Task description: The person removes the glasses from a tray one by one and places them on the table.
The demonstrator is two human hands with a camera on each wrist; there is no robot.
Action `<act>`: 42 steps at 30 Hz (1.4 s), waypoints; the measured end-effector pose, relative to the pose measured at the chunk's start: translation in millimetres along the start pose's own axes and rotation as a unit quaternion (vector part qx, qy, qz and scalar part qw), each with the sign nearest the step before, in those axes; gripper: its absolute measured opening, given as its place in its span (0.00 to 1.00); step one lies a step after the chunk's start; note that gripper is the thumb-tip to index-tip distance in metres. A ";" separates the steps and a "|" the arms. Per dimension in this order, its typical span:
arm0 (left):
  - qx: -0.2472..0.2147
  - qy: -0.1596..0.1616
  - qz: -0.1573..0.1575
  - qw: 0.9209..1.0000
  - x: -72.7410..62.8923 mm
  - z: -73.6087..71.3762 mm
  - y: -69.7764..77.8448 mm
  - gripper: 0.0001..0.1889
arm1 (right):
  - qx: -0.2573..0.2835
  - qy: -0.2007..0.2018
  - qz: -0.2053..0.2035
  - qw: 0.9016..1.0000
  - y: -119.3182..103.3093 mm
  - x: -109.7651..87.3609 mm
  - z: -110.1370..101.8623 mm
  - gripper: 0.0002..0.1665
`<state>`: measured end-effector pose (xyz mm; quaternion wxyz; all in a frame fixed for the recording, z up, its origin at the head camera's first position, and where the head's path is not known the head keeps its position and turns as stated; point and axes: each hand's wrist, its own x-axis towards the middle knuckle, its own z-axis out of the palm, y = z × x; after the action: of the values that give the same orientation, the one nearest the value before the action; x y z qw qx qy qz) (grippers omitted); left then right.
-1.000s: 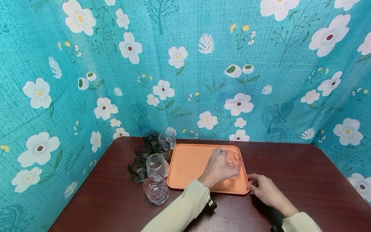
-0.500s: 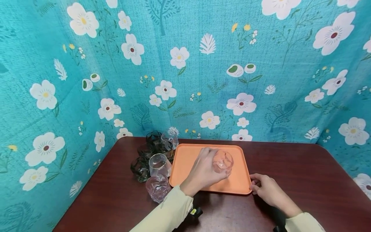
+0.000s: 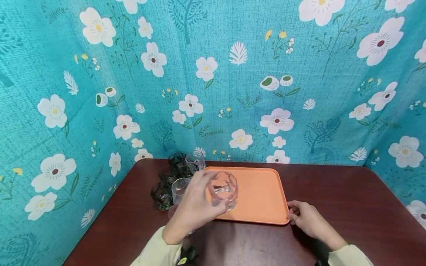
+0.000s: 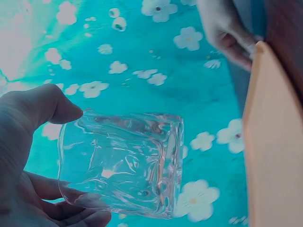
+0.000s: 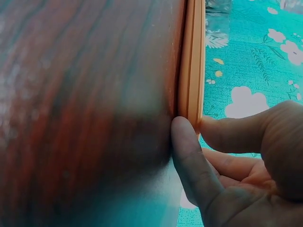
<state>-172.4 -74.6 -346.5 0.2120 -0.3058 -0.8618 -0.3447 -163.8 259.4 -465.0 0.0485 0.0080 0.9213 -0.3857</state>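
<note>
A clear, wavy-walled drinking glass is gripped between the thumb and fingers of my left hand, raised over the left part of the orange tray. In the left wrist view the glass shows its thick base pointing away from the palm, apart from the tray. My right hand pinches the tray's near right corner. The right wrist view has the thumb and a finger of that hand on either side of the tray rim.
Left of the tray stand several glasses: dark ones, a clear smooth one and another clear one at the back. A pinkish glass is mostly hidden behind my left hand. A flowered curtain borders the brown table.
My left hand has carried the clear glass leftwards, from the right side of the tray to above its left side. My right hand has stayed at the tray corner.
</note>
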 end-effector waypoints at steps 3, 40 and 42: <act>0.017 0.016 -0.011 1.000 -7.9 -21.6 -1.7 0.35 | -0.002 -0.003 0.002 1.000 0.9 0.2 0.0 0.21; 0.178 0.087 -0.195 0.961 -127.9 -93.3 -105.9 0.35 | 0.010 -0.013 0.015 1.000 -1.1 1.4 -0.6 0.21; 0.173 0.079 -0.198 0.962 -130.9 -86.4 -110.9 0.35 | 0.009 -0.013 0.016 1.000 -1.0 1.4 -0.5 0.21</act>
<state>-139.1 -250.8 -415.4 0.2568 -0.0593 -0.9321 -0.2486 -165.2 259.0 -464.1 0.0663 0.0177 0.9171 -0.3928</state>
